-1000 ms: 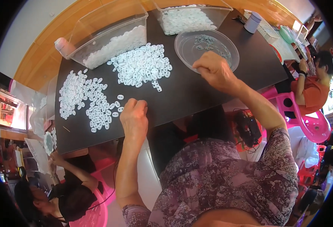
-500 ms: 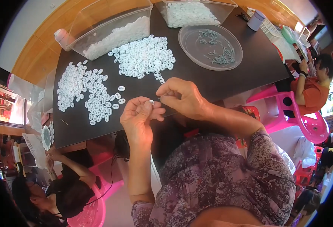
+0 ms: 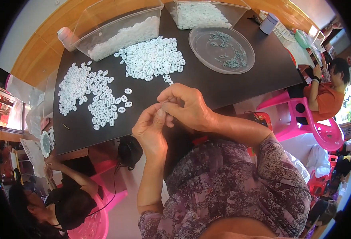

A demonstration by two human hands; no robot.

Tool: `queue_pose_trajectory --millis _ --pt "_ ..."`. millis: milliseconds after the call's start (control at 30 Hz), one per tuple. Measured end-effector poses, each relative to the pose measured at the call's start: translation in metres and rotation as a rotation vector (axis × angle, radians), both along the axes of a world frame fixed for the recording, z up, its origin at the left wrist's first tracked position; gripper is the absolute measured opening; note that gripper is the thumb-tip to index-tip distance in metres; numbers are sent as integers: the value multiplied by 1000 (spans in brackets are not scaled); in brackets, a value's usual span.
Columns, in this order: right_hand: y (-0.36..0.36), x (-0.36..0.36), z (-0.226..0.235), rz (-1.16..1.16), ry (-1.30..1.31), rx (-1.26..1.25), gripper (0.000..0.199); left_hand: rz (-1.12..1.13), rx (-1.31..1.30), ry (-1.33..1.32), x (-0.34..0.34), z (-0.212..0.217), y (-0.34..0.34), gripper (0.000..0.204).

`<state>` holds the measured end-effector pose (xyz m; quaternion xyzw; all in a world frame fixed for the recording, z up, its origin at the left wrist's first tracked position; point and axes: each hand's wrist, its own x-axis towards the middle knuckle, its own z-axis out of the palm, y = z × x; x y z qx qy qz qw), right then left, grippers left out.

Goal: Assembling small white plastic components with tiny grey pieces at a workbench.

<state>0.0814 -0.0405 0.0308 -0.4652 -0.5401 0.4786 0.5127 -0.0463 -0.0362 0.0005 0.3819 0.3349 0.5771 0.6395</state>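
The left hand (image 3: 153, 125) and the right hand (image 3: 191, 107) meet in front of the near edge of the dark tabletop (image 3: 271, 63). In the grip of each hand the thumb and the fingertips are together, and the two grips touch, or almost touch. What is between them is too small and too covered to tell. The white oval pieces (image 3: 153, 57) lie in a heap beyond the hands, and a few make a short tail toward the right hand. To the left is a second heap (image 3: 73, 87), which spreads out loosely toward the left hand. Behind the right hand, the round clear dish (image 3: 199, 61) holds thin grey-green pieces (image 3: 235, 61). Two clear bins with white contents stand farther back.
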Motion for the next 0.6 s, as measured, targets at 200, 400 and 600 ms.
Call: queue_pose_trajectory --millis 200,400,600 --pt "3 14 2 -73 -339 186 8 -35 -106 11 -9 0 -1 12" --pt "-3 16 -5 -7 -249 175 7 -77 -191 -81 -10 5 -3 9" --pt "-5 15 0 36 -202 -11 13 -39 -174 -40 -7 3 -6 9"
